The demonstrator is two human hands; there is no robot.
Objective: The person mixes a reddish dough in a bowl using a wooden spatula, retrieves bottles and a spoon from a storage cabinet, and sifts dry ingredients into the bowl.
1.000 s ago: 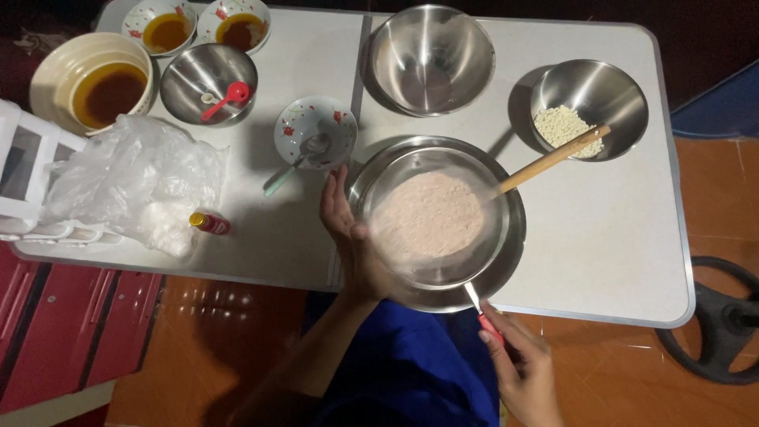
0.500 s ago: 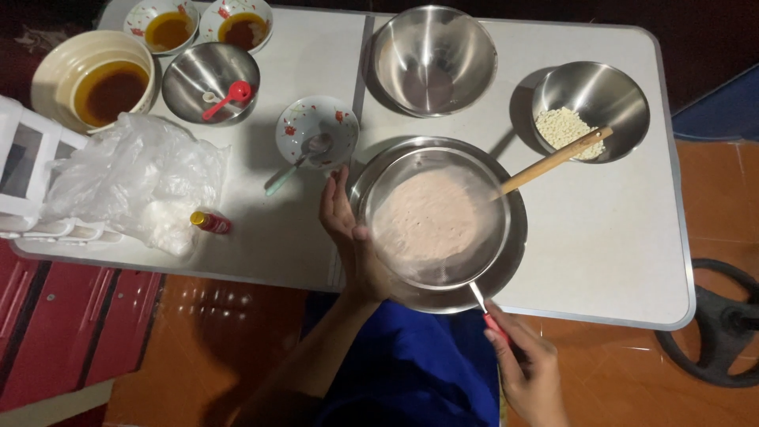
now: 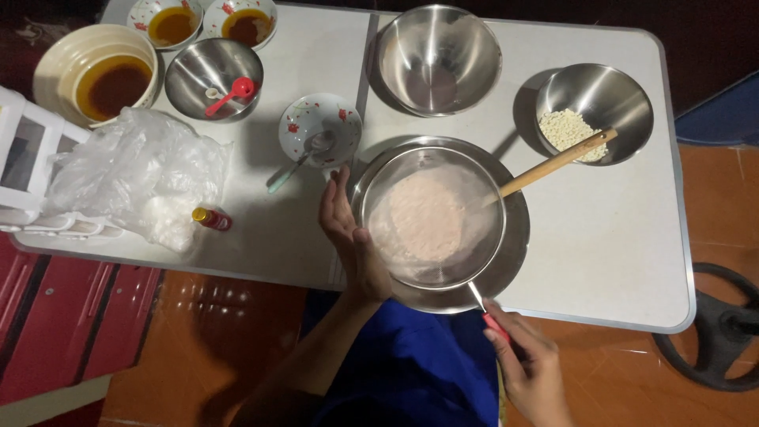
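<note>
A round wire sieve [image 3: 431, 217] holding pale pinkish flour rests over a large steel bowl [image 3: 510, 253] near the table's front edge. My right hand [image 3: 531, 364] grips the sieve's red handle, below the table edge. My left hand [image 3: 348, 229] is flat with fingers apart, its palm against the left rim of the sieve. A wooden stick [image 3: 557, 162] leans from the large bowl up toward a smaller steel bowl [image 3: 613, 99] with white grains in it.
On the white folding table [image 3: 617, 237]: an empty steel bowl [image 3: 439, 55], a floral dish with a spoon [image 3: 320, 130], a steel bowl with a red scoop [image 3: 213, 79], bowls of brown liquid [image 3: 107, 75], a crumpled plastic bag [image 3: 142, 174], a small red-capped bottle [image 3: 212, 219].
The sieve has shifted slightly left over the large bowl, against my left palm. My right hand stays on the handle.
</note>
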